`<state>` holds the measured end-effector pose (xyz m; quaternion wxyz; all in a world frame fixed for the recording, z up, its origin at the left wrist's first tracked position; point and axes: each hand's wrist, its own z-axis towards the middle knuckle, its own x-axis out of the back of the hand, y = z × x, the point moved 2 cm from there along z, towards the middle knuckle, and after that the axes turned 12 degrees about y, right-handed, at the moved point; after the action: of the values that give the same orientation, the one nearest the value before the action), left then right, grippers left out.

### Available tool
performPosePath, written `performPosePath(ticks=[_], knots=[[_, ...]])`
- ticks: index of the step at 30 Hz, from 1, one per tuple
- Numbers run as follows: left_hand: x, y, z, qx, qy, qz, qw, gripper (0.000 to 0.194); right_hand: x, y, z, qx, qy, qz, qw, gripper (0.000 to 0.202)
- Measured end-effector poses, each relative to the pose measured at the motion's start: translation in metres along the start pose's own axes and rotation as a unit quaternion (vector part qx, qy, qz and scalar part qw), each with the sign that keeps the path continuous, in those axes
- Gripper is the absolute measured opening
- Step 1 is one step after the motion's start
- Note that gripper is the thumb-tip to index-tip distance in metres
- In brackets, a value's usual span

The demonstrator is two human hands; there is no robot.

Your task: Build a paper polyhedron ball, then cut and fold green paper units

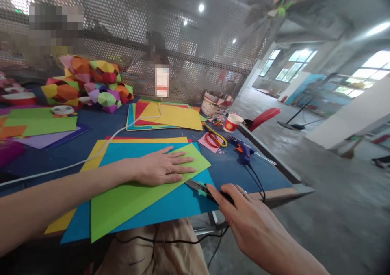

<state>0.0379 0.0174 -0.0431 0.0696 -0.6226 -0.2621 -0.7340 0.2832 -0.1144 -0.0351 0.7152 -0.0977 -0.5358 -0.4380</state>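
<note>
My left hand (163,167) lies flat with fingers spread, pressing on a light green paper sheet (122,210). That sheet rests at a slant on a blue paper sheet (183,204). Yellow paper (94,153) shows under the blue, with a strip of red behind. In my right hand (243,214) is a utility knife (202,189) with a dark handle and teal-green parts. Its blade tip is at the green sheet's near edge, just right of my left fingers; whether it touches the paper I cannot tell. The handle's back end is hidden in my palm.
A glue gun (245,153), scissors (213,139) on pink paper, and a paper cup (233,122) stand right. Behind lie stacked coloured sheets (179,114) and folded paper balls (106,92). A white cable (118,133) crosses the table; a black cord (158,240) hangs at its front.
</note>
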Motion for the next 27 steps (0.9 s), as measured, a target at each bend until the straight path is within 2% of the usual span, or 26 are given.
performPosePath(ticks=[12,16,27], knots=[[-0.0052,-0.0029,0.0007,-0.002,0.018,-0.004,1.0,0.051,0.0014,0.0015,-0.0008,0.019,0.004,0.025,1.0,0.06],[-0.0039,-0.0005,-0.0002,-0.006,0.04,-0.02,0.999,0.05,0.0005,0.0012,-0.0019,0.023,0.001,0.036,0.999,0.061],[-0.0029,0.0004,-0.0015,-0.003,0.055,-0.037,0.998,0.051,0.0024,0.0008,0.0031,0.033,0.011,0.035,0.999,0.061]])
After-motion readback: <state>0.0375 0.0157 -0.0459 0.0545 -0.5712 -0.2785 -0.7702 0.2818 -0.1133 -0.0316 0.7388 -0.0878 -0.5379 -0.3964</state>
